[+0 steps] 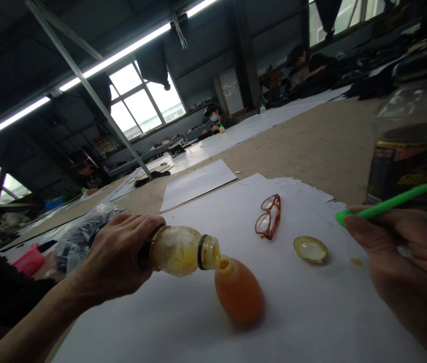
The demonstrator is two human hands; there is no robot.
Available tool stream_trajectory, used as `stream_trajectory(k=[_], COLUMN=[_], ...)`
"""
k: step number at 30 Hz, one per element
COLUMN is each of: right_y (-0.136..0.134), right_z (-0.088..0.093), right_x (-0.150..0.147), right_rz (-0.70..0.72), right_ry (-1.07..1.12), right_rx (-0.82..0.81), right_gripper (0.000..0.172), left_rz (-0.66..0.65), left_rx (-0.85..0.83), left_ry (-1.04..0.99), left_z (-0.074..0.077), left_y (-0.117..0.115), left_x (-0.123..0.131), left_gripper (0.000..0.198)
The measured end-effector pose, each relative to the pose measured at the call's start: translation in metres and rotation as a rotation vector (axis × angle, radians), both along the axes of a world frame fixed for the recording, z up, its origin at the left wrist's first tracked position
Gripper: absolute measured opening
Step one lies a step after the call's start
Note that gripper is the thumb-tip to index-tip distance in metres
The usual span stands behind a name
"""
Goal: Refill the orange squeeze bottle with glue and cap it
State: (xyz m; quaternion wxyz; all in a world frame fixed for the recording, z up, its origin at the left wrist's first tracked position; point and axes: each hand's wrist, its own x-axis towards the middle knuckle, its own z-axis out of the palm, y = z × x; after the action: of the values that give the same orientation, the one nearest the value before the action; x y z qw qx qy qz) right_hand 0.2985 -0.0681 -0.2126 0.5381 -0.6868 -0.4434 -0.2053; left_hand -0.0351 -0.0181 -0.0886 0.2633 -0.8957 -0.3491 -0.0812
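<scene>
My left hand [122, 247] is wrapped round a glass bottle [177, 249] with yellowish residue inside. The bottle lies tipped over, its mouth at the opening of an orange squeeze bottle [241, 295] that stands uncapped on white paper [183, 322]. Whether liquid is flowing between them I cannot tell. On the right, my right hand [398, 252] grips a green pointed nozzle cap [395, 202] between thumb and fingers. A round yellowish lid [311, 250] rests upside down on the paper between the orange bottle and my right hand.
Folded brown glasses [270, 218] lie behind the orange bottle. A large jar [414, 136] stands at the right. At the left are a clear plastic bag [81, 242] and a pink item [30, 259]. Several people sit along the far tables, one person [215, 121] near the window.
</scene>
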Motion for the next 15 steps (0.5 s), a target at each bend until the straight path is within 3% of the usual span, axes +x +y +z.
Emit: stream_trajectory(k=[6,15], right_y=[0.001,0.002], right_z=[-0.001,-0.004], right_x=[0.001,0.002], right_rz=[-0.018,0.000], right_ry=[-0.029,0.023], right_rx=[0.024,0.022], right_gripper=[0.036,0.037], left_rz=[0.015,0.007], left_rx=[0.009,0.140], left_ry=[-0.008,-0.012], left_z=[0.003,0.028], left_y=[0.002,0.000], left_x=[-0.005,-0.003], left_gripper=[0.048,0.041])
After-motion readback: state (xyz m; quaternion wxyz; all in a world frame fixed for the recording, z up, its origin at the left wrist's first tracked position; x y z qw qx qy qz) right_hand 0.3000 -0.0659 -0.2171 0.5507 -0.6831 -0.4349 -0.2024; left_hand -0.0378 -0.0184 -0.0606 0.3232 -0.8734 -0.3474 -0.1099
